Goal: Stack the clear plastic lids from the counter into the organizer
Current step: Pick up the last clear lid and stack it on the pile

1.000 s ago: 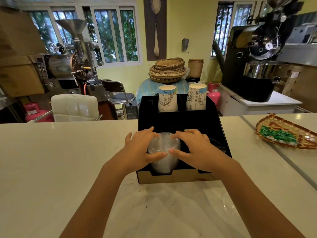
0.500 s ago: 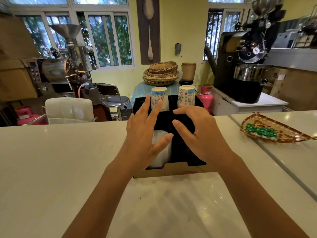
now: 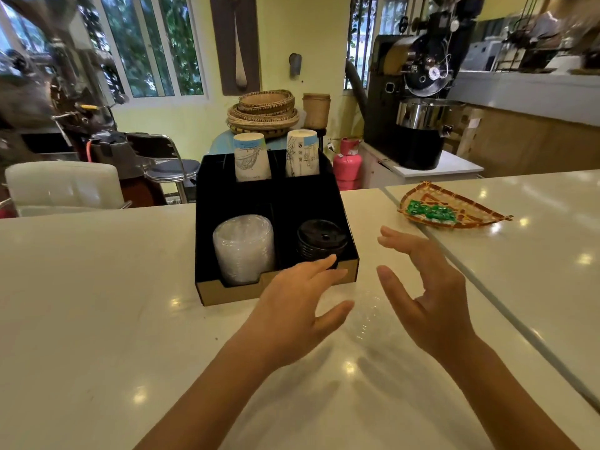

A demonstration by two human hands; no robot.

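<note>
The pale tabletop (image 3: 97,319) spreads out in front of me, and at my twelve o'clock sits the black organizer (image 3: 207,241), its two far slots holding paper cups (image 3: 251,157). In its near-left slot stands the stack of clear lids (image 3: 243,248) already put away; the near-right slot holds black lids (image 3: 319,241). Off at two o'clock lies a woven tray (image 3: 454,209) with green packets. My left hand (image 3: 292,306) hangs loose and empty, fingers spread, just in front of the organizer's near edge, and my right hand (image 3: 422,293) is likewise empty, curled in an open cup, well short of gripping anything. Between them, flat on the tabletop, I can just make out one more clear lid (image 3: 367,311), faint against the gloss. I judge it nearly weightless, thin and springy, slick on this polished surface and easy to crack if squeezed. The best hold is probably a light pinch at opposite points of its rim, lifting one edge first so it does not skate away.
</note>
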